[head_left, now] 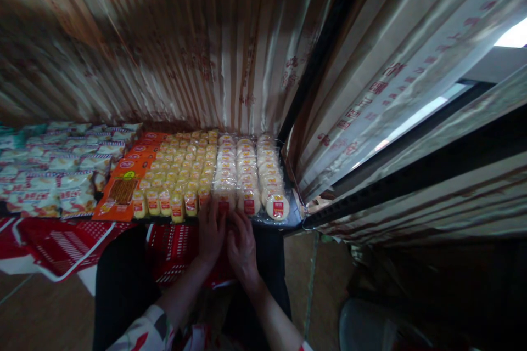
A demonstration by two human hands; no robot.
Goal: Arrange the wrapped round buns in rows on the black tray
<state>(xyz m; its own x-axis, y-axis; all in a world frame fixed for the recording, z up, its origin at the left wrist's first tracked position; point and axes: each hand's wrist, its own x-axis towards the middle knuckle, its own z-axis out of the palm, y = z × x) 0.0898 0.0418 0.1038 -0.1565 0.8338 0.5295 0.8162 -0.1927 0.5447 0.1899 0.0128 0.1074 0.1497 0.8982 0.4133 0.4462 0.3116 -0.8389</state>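
Rows of small wrapped round cakes with red labels [247, 175] fill the right end of a display shelf. Both my hands reach to the front edge of that shelf, side by side. My left hand [211, 230] has its fingertips up against the front packet of one row. My right hand [242, 245] lies just right of it, fingers curved toward the same packets. What either hand grips is hidden by the fingers. Yellow wrapped snacks [181, 173] stand in rows to the left of the cakes.
Orange flat packets [123, 186] and white-blue packets [53, 175] lie further left. A red patterned cloth [57, 244] hangs below the shelf. Striped shiny curtains [185, 49] hang behind and at right, beside a dark window frame [411, 181].
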